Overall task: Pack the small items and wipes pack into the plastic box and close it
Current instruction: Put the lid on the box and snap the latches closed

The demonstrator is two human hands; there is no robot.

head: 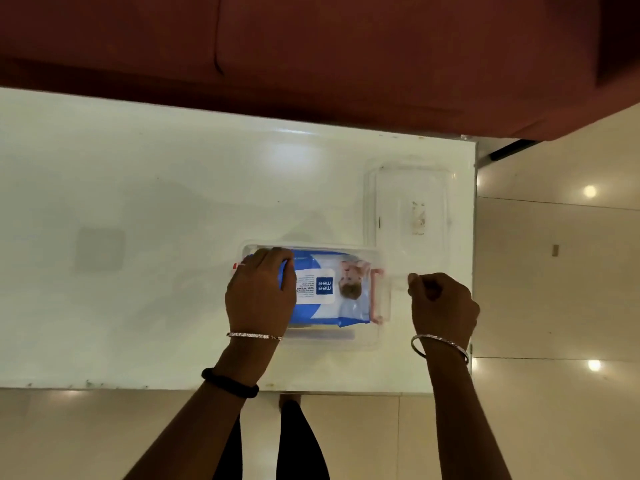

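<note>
1. A person stands at a white table (138, 202), both bare hands on a clear plastic box (379, 327) near the table's right end; a dark red sofa (311, 57) runs along the far side.
2. The wipes pack (322, 292), blue and white with a label and a baby's picture, lies flat inside the box and fills most of it; something pale shows under its near edge, too blurred to name.
3. The left hand (259, 292) rests palm down on the left end of the pack, fingers together and curled over the box's far-left corner; whether they press or grip cannot be told.
4. The right hand (443, 306) is at the box's right end, fingers curled in with thumb and fingertips pinched on a clear flap of the box there; pink clips (375, 294) show just left of it.
5. The clear lid (408, 202) lies flat on the table beyond the box, off it, near the far-right corner; the box is open.
6. Bangles circle both wrists; a black band sits on the left forearm.
</note>
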